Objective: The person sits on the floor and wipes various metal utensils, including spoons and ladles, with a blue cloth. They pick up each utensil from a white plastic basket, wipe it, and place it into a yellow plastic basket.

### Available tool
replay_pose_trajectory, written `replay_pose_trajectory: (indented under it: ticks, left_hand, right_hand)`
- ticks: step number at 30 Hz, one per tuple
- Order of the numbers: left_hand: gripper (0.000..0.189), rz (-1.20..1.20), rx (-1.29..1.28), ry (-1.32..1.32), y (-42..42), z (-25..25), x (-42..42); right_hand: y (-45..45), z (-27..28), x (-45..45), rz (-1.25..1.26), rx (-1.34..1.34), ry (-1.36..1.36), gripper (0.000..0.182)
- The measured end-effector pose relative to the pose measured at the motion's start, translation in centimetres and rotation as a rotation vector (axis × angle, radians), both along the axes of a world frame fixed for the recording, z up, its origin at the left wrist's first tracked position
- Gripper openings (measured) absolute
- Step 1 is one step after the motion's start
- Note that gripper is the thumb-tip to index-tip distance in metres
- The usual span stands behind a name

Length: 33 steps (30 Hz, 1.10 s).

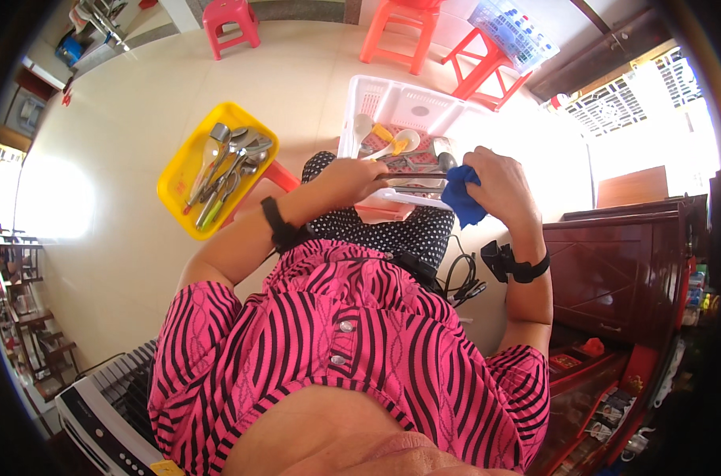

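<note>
My left hand (360, 178) grips one end of a thin dark utensil, perhaps chopsticks (414, 176); its exact kind is not clear. At the other end, my right hand (496, 181) holds a blue cloth (463, 199) around it. Both hands are over the near edge of a white plastic basket (417, 89). White spoons (405, 141) with yellow parts, metal utensils and a dark-handled tool (445, 156) lie inside the basket. To the left, a yellow tray (170, 172) holds metal spoons, ladles and a green-handled utensil (212, 209).
The yellow tray rests on a red stool (280, 175). Beyond the basket stand red plastic stools (399, 30), one bearing a blue basket (485, 18) of bottles. A dark wooden cabinet (598, 268) is at the right. Black cables (470, 276) lie near my right forearm.
</note>
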<state>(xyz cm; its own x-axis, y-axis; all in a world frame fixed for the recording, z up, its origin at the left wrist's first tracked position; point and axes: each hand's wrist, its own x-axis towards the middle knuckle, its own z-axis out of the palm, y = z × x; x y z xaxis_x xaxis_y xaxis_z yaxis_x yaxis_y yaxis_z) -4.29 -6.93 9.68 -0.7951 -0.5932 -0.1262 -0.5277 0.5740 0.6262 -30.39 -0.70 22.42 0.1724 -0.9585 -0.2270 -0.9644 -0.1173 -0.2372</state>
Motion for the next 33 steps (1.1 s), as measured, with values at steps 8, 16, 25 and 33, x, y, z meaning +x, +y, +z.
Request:
replay_pose_trajectory:
  ticks: [8,16,25,33]
  left_hand:
    - [0.022,0.258,0.616,0.305,4.0,-0.1,3.1]
    - [0.022,0.35,0.632,0.352,4.4,1.1,3.7]
    - [0.019,0.475,0.626,0.362,4.6,1.3,5.7]
    - [0.021,0.436,0.603,0.262,3.8,0.7,5.8]
  right_hand:
    - [-2.3,-0.5,1.9,-0.327,-0.614,-0.808,0.03]
    - [-5.0,-4.6,3.2,-0.209,-0.54,-0.637,0.033]
    - [-4.8,-6.5,2.4,-0.305,-0.521,-0.756,0.028]
    - [-4.0,-6.0,5.0,0.004,-0.537,-0.443,0.039]
